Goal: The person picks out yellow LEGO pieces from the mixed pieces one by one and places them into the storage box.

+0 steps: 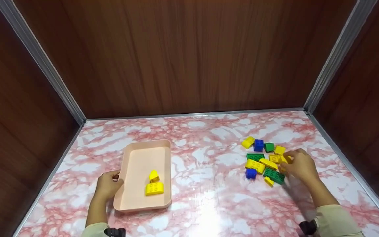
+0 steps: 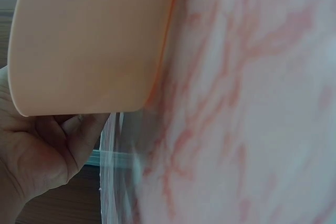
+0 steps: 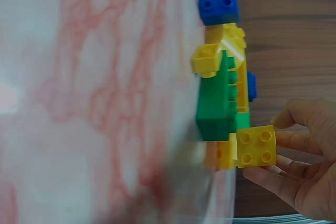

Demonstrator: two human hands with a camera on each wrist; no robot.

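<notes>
A pale peach tray (image 1: pixel 143 158) stands on the left side of the table, and my left hand (image 1: pixel 108 186) grips its left wall. In the left wrist view the tray's side (image 2: pixel 94 45) hides part of the fingers. Two yellow building blocks lie in the tray, a pointed one (image 1: pixel 154 176) and a rounded one (image 1: pixel 154 189). On the right, my right hand (image 1: pixel 300 166) reaches the edge of a loose block pile. The right wrist view shows its fingers pinching a square yellow building block (image 3: pixel 256 146) with studs, beside a long green block (image 3: pixel 212 103).
Several more blocks lie in the pile, including a blue one (image 1: pixel 258 145), a small green one (image 1: pixel 268 147) and a yellow arched one (image 1: pixel 248 142). Wood-look panels (image 1: pixel 192 59) with metal edging enclose the marbled table (image 1: pixel 206 138) at the back and sides.
</notes>
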